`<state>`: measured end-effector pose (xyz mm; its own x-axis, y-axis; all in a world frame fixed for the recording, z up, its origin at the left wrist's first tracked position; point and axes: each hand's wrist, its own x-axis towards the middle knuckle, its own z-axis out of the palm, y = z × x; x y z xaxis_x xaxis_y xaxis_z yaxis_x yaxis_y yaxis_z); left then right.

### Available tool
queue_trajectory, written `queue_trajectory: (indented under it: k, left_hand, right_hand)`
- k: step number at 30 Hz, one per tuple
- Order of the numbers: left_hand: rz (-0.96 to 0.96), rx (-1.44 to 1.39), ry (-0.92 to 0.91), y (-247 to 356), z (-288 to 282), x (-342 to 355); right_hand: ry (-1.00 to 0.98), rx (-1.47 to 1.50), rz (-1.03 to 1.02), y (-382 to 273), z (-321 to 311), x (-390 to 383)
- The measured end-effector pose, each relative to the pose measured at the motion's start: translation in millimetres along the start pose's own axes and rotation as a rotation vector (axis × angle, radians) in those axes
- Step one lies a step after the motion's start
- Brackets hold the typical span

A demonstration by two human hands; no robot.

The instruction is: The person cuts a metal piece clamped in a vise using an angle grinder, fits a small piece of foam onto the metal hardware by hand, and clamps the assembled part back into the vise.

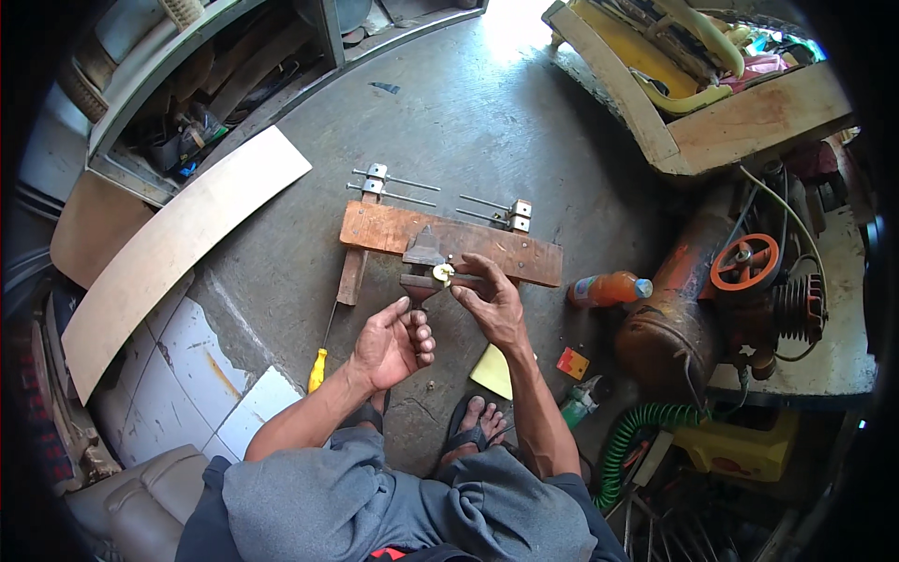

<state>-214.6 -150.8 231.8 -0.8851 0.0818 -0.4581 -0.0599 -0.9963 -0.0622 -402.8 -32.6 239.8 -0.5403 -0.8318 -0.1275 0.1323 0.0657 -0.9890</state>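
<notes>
A small metal bench vise [424,247] is fixed to a reddish wooden board [384,228] low in front of me. At its jaws is a small pale yellow round piece [443,273]; whether the jaws also grip it is unclear. My right hand [493,304] pinches this piece from the right, thumb below and fingers above. My left hand [391,345] is closed just below the vise, palm partly up, thumb against the curled forefinger. What it holds, if anything, I cannot make out. Threaded metal rods with clamp blocks [520,216] stand behind the board.
A yellow-handled screwdriver [317,370] lies left of my feet. To the right are an orange bottle [611,289], a rusty compressor [660,342] and a green coiled hose [626,442]. A curved pale board [187,253] rests at left. A yellow pad [493,372] lies between my arms.
</notes>
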Motion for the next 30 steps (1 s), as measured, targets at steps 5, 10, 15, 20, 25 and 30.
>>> queue_trajectory:
  k: [5,10,15,20,25,30]
  left_hand:
    - [0.055,0.066,-0.042,-12,-18,5]
    - [-0.083,-0.041,0.020,-29,-51,22]
    - [0.064,-0.090,0.067,-2,-58,43]
    - [0.132,-0.067,0.268,-5,-36,50]
    - [0.360,-0.136,0.362,-15,-40,49]
    - [0.814,0.337,0.378,-13,-28,32]
  right_hand:
    - [0.026,-0.036,-0.050,4,1,-4]
    - [0.078,0.077,0.036,11,0,-5]
    - [0.093,0.061,0.091,5,8,-7]
    - [0.118,0.006,0.080,0,4,-7]
    - [0.126,-0.035,0.072,-2,12,-7]
    - [0.099,-0.288,-0.054,-20,20,-8]
